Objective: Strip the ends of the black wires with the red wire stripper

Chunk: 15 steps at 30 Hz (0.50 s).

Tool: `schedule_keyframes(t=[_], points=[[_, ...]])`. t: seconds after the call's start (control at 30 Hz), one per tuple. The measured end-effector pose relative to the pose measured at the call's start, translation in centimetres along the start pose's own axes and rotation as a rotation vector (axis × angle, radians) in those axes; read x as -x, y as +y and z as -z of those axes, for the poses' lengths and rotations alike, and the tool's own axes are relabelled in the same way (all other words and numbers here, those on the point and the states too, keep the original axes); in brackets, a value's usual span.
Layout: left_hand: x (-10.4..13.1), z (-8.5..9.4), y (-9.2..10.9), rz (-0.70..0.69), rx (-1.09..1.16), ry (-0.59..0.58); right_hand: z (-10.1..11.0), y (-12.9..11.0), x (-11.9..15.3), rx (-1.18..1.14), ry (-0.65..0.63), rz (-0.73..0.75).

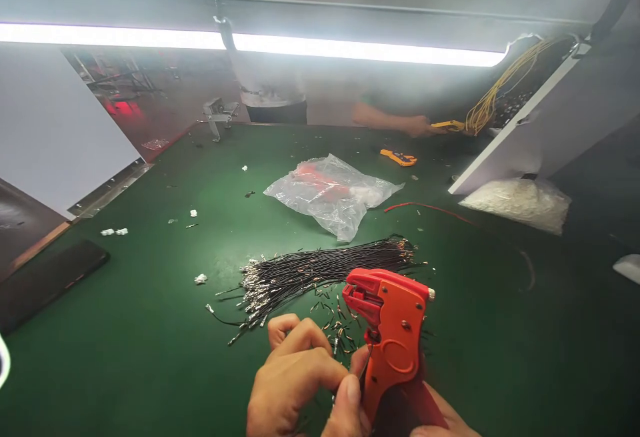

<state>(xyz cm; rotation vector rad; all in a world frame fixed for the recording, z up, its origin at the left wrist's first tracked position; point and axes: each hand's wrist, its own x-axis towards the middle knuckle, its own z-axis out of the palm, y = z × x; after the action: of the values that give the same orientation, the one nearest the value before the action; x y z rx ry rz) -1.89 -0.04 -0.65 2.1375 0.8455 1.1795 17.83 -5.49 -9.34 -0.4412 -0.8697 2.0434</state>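
A red and orange wire stripper (400, 337) stands upright near the front middle, its jaws pointing left. Its handles are gripped by my right hand (440, 417), which is mostly out of frame. Just left of the tool, my left hand (295, 383) pinches a thin black wire (367, 365) between thumb and finger. The wire's upper end is at the small cutter notch below the jaws; whether it sits inside, I cannot tell. Behind both hands lies a bundle of black wires (320, 267) with metal terminals at the left end. Short wire offcuts (337, 323) are scattered in front of it.
A clear plastic bag (333, 197) with red contents lies behind the bundle. Farther back is a yellow-orange tool (399, 157). A filled bag (520, 203) and a red wire (425, 205) are at right, a black case (50, 283) at left. Across the table, another person's arm (390, 119) reaches toward yellow wires.
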Motion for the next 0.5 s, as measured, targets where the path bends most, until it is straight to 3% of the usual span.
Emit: schedule_keyframes(t=[0.13,0.27,0.5], points=[[0.3,-0.7,0.2,-0.006,-0.063,-0.023,-0.9,-1.1,-0.4,-0.023,-0.016,0.002],[0.3,-2.3,0.7,0.009,-0.09,0.201,-1.5,-2.0,-0.8,0.066,0.021,0.0],[0.4,-3.3,0.5,0.004,-0.115,0.249,-1.8,-3.2,0.3,0.149,0.119,-0.158]])
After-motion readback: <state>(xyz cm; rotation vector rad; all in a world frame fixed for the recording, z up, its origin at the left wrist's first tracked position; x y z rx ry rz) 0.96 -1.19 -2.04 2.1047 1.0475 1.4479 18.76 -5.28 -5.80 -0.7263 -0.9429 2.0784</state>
